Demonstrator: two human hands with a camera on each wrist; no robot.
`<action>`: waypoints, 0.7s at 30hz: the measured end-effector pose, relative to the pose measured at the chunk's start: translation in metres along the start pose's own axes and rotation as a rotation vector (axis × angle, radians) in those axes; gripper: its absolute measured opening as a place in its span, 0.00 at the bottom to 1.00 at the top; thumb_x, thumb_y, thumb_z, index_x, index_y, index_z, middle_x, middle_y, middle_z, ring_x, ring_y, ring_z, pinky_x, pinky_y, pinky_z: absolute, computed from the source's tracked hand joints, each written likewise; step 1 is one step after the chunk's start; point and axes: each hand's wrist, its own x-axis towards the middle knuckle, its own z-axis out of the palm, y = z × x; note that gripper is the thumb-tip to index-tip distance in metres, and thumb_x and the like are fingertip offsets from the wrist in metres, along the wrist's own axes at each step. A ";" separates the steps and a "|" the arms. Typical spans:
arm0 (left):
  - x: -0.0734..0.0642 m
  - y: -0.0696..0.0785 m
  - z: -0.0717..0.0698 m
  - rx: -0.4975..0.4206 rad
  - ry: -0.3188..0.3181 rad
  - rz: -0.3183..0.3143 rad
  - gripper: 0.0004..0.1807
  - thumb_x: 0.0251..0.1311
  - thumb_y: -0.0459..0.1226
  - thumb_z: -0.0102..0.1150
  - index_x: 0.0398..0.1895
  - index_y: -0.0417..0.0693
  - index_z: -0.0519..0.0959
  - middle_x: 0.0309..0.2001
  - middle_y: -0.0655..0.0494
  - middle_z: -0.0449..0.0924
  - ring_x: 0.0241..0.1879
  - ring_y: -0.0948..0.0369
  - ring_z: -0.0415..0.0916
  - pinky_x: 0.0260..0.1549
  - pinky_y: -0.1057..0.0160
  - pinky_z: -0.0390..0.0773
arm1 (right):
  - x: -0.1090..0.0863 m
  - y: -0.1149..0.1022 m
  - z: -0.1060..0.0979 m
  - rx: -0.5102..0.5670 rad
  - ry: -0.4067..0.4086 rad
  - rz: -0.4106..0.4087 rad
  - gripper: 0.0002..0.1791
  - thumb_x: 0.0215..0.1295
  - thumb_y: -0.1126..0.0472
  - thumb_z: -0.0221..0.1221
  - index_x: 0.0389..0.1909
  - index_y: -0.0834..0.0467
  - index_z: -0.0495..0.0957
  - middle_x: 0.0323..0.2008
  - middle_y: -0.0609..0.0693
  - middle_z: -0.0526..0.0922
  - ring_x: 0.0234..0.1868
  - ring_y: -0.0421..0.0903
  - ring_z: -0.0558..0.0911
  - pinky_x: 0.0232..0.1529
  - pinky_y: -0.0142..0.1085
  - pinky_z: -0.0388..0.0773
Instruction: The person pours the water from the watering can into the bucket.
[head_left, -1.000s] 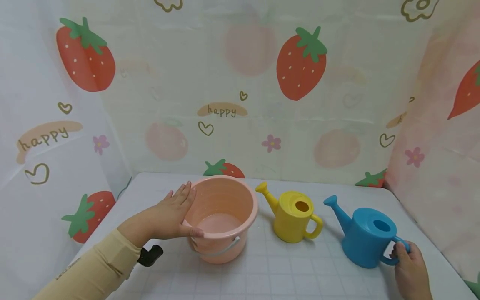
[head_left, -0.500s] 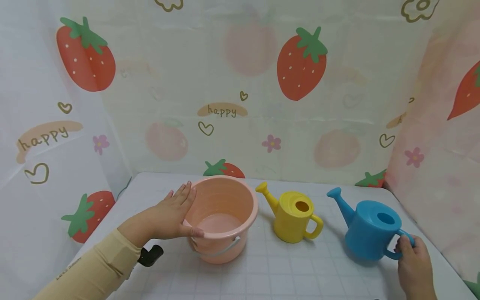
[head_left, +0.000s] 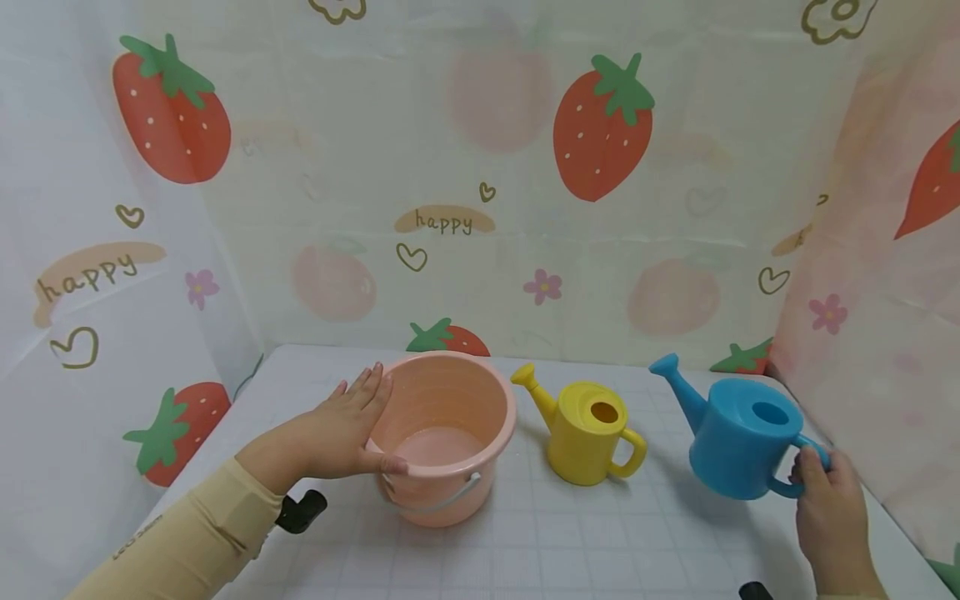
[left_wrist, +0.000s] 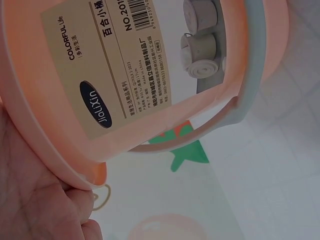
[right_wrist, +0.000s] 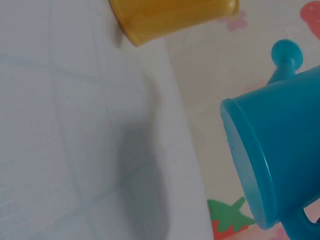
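My left hand (head_left: 330,437) rests on the left rim of a pink plastic bucket (head_left: 480,492), its fingers straight and its thumb lying along the front rim. In the left wrist view, the bucket's labelled side and pale hanging handle (left_wrist: 255,55) show close up. On the right, my right hand (head_left: 834,512) grips the handle of a blue toy watering can (head_left: 738,446), which hangs above the table with its spout to the left. Its flat base shows in the right wrist view; the hand is hardly visible there. Between bucket and blue can stands a yellow watering can (head_left: 581,446).
A white table (head_left: 570,554) with a faint grid carries the bucket and the yellow can. Strawberry-printed sheets (head_left: 360,167) rise behind it and on both sides. A black wrist device (head_left: 302,511) sits below my left wrist.
My right hand has lifted the blue watering can from the table; it now hangs higher, its shadow apart from it. The left hand, bucket and yellow can have stayed in place.
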 end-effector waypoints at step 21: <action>0.001 -0.001 0.000 0.002 -0.003 -0.009 0.67 0.40 0.76 0.41 0.69 0.30 0.43 0.70 0.34 0.35 0.69 0.43 0.34 0.63 0.42 0.42 | -0.009 -0.056 0.012 0.118 -0.071 -0.218 0.16 0.71 0.47 0.38 0.35 0.57 0.62 0.33 0.50 0.61 0.33 0.43 0.60 0.36 0.38 0.56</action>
